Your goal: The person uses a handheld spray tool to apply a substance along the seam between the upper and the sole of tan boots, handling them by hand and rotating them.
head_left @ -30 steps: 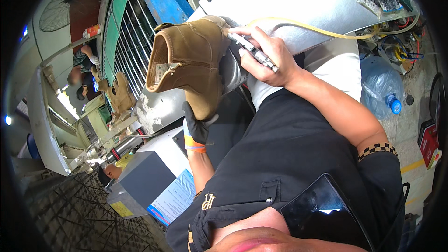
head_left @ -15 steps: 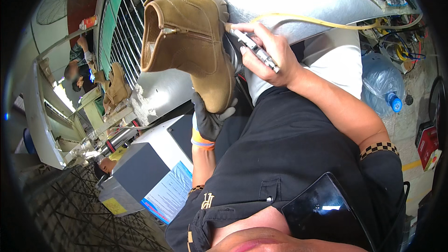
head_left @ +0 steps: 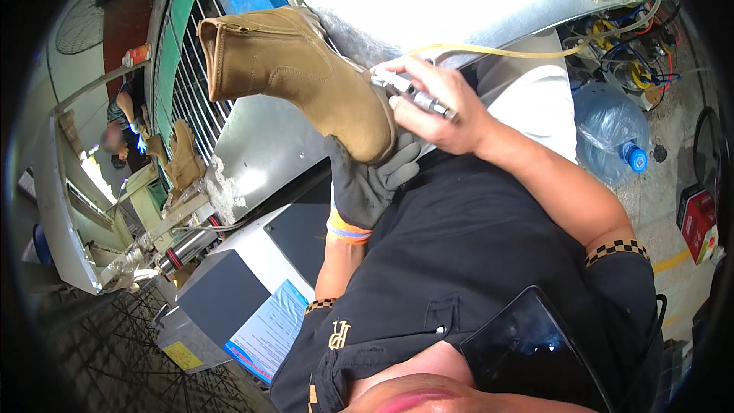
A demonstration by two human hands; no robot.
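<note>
A tan suede ankle boot lies on its side in front of me, its shaft opening to the left. My left hand, in a grey-palmed glove with an orange and blue cuff, is closed round the boot's toe end. Bare, my right hand grips a pen-shaped silver metal tool. The tool's tip is at the sole edge near the toe; whether it touches cannot be made out. A yellowish hose runs from behind my right hand toward the right.
A metal plate lies beyond the boot, beside a wire rack. More tan boots stand at the left, near another person. A grey and white box is at lower left. To the right are a water bottle and tangled cables.
The boot has turned: its zip side has rolled away and its shaft now points farther left. My left hand has shifted right with the toe; the tool has moved along the sole edge toward the toe.
</note>
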